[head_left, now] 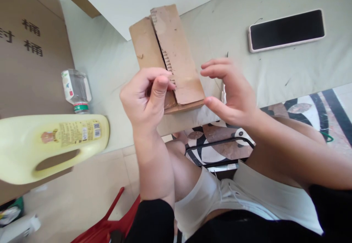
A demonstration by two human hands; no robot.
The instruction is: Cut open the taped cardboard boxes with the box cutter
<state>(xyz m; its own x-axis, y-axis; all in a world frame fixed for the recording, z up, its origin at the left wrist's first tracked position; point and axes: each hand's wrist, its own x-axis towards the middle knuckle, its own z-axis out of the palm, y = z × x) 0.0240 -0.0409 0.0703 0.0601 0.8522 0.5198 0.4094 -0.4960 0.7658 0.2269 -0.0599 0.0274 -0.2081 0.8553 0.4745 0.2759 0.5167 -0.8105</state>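
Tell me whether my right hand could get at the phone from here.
Probably yes: your right hand has its fingers and thumb apart, and the phone lies flat, farther out to its right, with nothing bulky visible between them.

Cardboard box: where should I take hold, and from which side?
Likely the cardboard box's long right edge, coming from the right: it runs straight and mostly uncovered, with the open right grip close by. Avoid the ragged gap on top; panels there may flex.
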